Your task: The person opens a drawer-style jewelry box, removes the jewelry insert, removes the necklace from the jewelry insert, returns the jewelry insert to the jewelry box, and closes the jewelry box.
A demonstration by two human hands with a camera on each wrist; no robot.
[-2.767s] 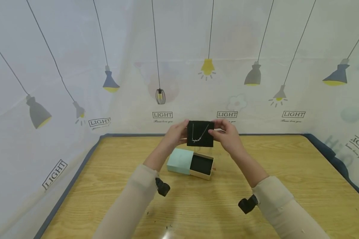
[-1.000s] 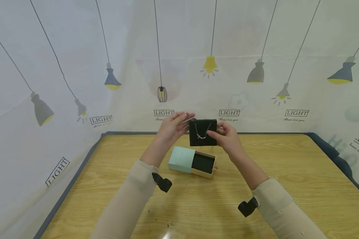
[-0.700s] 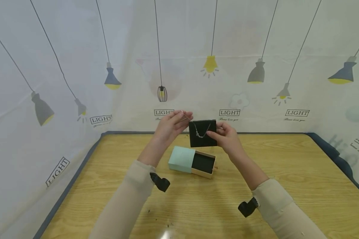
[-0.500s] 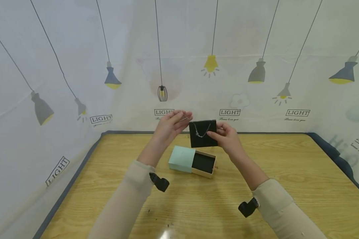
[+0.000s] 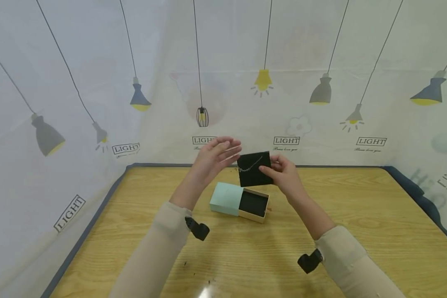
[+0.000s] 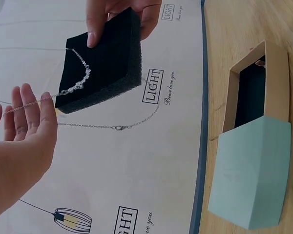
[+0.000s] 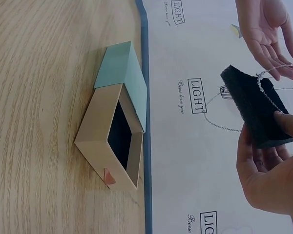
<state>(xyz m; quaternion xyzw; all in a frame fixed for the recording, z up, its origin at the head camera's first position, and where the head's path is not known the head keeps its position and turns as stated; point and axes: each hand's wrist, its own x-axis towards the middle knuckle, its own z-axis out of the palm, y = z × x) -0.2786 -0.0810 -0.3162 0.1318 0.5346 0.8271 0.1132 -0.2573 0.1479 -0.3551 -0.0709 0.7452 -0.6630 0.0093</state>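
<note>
My right hand (image 5: 284, 174) grips a black foam pad (image 6: 100, 58) by its right side, thumb on the front face and fingers behind. A silver necklace (image 6: 83, 80) crosses that face, its beaded middle near the pad's left edge. Beyond the edge, its chain runs across the fingers of my left hand (image 6: 27, 141), which are fairly straight, with the thumb apart from them. Another length of chain with a clasp (image 6: 119, 127) hangs loose in the left wrist view. Below, a box with a mint-green sleeve (image 5: 225, 198) has its tan drawer (image 7: 105, 134) partly pulled out.
The box stands on a wood-grain table (image 5: 223, 256), and black lining shows inside its drawer. A white curtain (image 5: 152, 136) printed with lamps surrounds the table's back and sides. A small copper-coloured tab (image 7: 109, 176) sticks out of the drawer's front.
The left hand has moved slightly left and its fingers have straightened. The pad has tilted and dropped a little. The necklace's beaded part has slid left across the pad. The box stays put.
</note>
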